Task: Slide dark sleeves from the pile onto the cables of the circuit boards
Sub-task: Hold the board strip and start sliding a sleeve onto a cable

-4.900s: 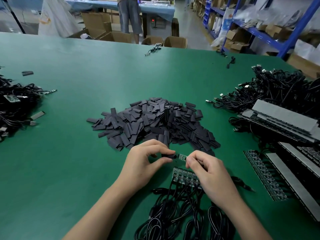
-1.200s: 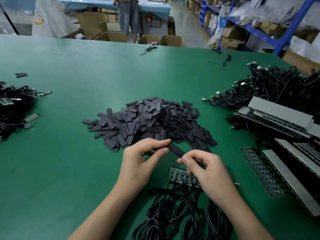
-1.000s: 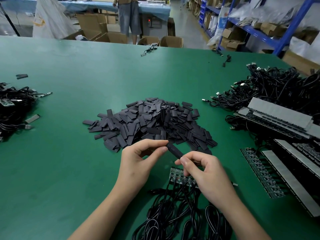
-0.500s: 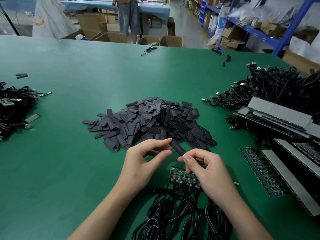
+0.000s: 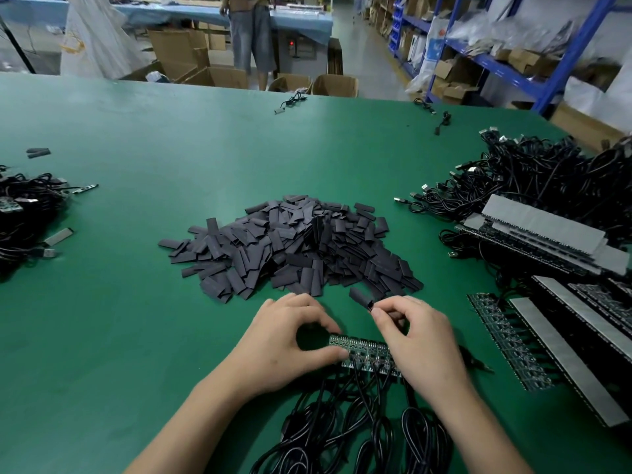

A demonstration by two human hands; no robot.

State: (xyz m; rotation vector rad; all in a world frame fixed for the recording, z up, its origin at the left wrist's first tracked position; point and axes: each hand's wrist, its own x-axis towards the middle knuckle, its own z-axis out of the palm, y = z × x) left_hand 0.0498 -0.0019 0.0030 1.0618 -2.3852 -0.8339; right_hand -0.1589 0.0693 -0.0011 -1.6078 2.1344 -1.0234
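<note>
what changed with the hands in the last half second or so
The left hand let go of the sleeve and moved down to the left end of the board strip, pinching it. The right hand still pinches the sleeve. The sleeve pile and board strip stayed put.

body | left grip (image 5: 290, 343), right grip (image 5: 420, 340): bare; 2 forearms (image 5: 191, 422) bare

right hand (image 5: 412, 336) pinching sleeve (image 5: 359, 297), left hand (image 5: 290, 343) pinching boards (image 5: 367, 354)
</note>
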